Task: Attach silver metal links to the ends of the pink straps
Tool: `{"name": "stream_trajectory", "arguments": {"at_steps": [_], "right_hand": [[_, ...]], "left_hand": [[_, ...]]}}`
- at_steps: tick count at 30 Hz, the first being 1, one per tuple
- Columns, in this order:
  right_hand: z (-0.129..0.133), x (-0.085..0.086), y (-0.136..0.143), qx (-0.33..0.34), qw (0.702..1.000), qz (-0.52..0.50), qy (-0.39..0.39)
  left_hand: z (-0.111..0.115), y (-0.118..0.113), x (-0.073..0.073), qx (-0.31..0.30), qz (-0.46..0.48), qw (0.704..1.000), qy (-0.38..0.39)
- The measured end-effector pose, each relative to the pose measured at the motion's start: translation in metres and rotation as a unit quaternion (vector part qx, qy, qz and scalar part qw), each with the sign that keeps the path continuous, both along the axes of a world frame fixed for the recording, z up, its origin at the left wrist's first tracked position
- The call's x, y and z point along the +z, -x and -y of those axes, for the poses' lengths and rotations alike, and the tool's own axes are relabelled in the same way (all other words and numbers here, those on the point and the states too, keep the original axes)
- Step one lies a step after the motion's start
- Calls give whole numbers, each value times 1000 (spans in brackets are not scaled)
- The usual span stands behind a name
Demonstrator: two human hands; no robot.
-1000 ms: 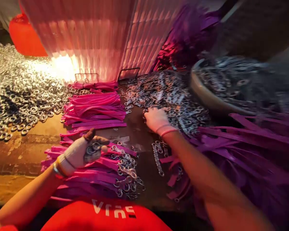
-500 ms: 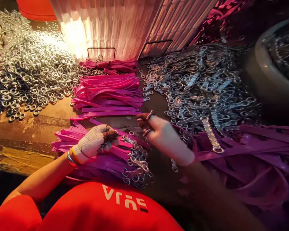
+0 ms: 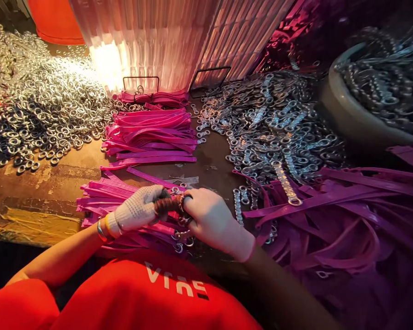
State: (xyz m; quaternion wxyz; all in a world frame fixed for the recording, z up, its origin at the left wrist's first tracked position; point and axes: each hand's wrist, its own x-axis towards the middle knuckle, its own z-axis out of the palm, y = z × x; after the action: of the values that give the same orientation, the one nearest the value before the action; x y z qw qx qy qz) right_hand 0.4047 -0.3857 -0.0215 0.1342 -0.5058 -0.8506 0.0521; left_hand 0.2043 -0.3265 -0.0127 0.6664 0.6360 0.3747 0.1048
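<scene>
My left hand (image 3: 142, 206), in a white glove with dark bare-looking fingertips, is closed above a bundle of pink straps (image 3: 103, 195). My right hand (image 3: 209, 215), also gloved, is closed and meets the left fingertips. What lies between the fingers is too small and hidden to name. Metal rings and links (image 3: 179, 247) at the strap ends show just below both hands. Farther back lies a second stack of pink straps (image 3: 154, 137).
Loose metal rings (image 3: 51, 114) are heaped at the left, metal links (image 3: 271, 123) at the right. A tub (image 3: 340, 91) of metal parts stands far right, beside purple straps (image 3: 330, 229). Ribbed translucent panels (image 3: 165, 46) rise at the back.
My right hand has moved left and slightly down, and its fingers now meet my left hand. My left hand has shifted only slightly. The view has turned a little to the right.
</scene>
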Motion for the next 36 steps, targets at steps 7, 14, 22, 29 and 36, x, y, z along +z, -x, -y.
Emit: {"name": "stream_trajectory", "arguments": {"at_steps": [7, 14, 22, 29, 36], "right_hand": [[14, 4, 13, -59, 994, -87, 24], [-25, -8, 15, -142, 933, -225, 242], [-104, -39, 6, -138, 982, 88, 95], [-96, -36, 18, -87, 994, 39, 60], [-100, -22, 53, 25, 995, -49, 79]], "left_hand": [[1, -3, 8, -12, 16, 1000, -19], [-21, 1, -12, 60, -19, 997, -49], [-101, 63, -41, 39, -438, 768, -466], [-98, 65, -37, -7, -444, 785, -433], [-86, 71, -45, 2, -384, 817, -431]]}}
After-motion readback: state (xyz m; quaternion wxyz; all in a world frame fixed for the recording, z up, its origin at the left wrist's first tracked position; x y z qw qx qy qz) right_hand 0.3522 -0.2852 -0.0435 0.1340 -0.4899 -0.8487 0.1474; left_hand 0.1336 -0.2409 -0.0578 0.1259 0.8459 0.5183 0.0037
